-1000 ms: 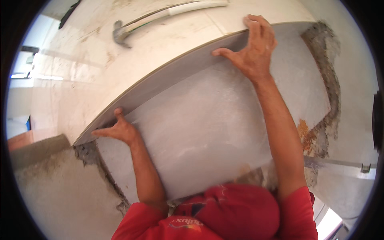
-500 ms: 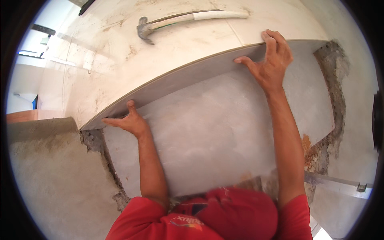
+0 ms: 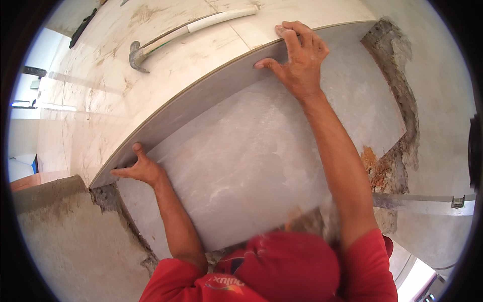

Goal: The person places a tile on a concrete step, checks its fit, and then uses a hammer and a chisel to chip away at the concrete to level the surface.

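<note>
A long grey tile strip (image 3: 201,103) stands on edge along the front of a pale tiled surface (image 3: 166,95). My left hand (image 3: 142,170) lies against the strip's face near its left end, fingers stretched out and thumb pointing up. Farther right, my right hand (image 3: 303,63) grips the strip's upper edge, with its fingers bent over the top and its thumb on the grey face. Below the strip spreads a large smooth grey slab (image 3: 236,151), between my forearms. On the pale surface lies a claw hammer (image 3: 186,34) with a light handle.
Rough, broken masonry borders the slab at the right (image 3: 400,85) and along a jagged gap (image 3: 115,201) at the left. A metal bar (image 3: 425,204) crosses the lower right. Smooth plastered wall (image 3: 443,100) rises at the right. A dark tool (image 3: 83,27) lies at the upper left.
The whole view has shifted and turned, so the hammer and strip appear farther left. Both hands keep about the same places on the strip.
</note>
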